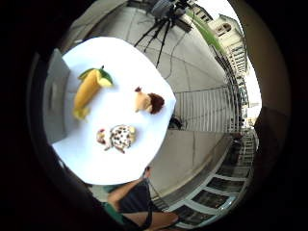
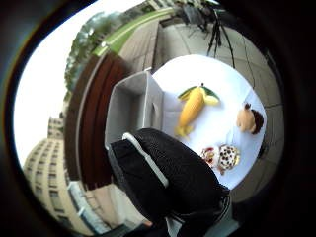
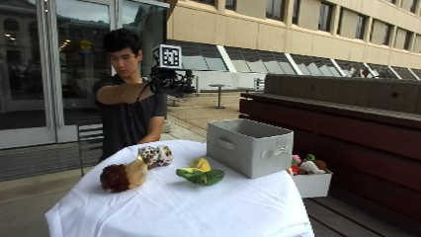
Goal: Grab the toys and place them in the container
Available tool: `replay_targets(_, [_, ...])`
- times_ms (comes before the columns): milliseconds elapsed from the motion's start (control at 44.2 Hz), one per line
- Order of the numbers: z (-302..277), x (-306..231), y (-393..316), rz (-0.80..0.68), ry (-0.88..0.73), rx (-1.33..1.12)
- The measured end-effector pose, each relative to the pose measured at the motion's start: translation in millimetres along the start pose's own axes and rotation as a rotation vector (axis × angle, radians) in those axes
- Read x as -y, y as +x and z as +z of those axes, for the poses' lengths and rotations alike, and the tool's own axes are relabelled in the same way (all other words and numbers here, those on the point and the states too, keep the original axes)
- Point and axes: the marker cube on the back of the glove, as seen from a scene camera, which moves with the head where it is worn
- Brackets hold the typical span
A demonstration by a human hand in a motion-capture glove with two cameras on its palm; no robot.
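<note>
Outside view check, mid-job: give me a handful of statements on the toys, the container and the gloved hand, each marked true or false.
1. Three toys lie on the white tablecloth: a brown-haired plush, a spotted plush and a yellow and green plush. True.
2. The grey container lies tipped on its side. False: it stands upright on the table.
3. The gloved right hand is raised at chest height, away from the toys. True.
4. The hand holds the spotted plush. False: that toy lies on the cloth.
5. The yellow and green plush lies inside the container. False: it lies on the cloth beside it.
</note>
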Motion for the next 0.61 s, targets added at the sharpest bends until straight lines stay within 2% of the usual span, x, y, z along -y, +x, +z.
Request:
replay_targets(317, [0, 2, 12, -0.015, 0.042, -0.022])
replay_targets(430, [1, -15, 23, -0.033, 0.067, -0.021])
replay_targets(610, [53, -43, 49, -0.090, 0.054, -0.038])
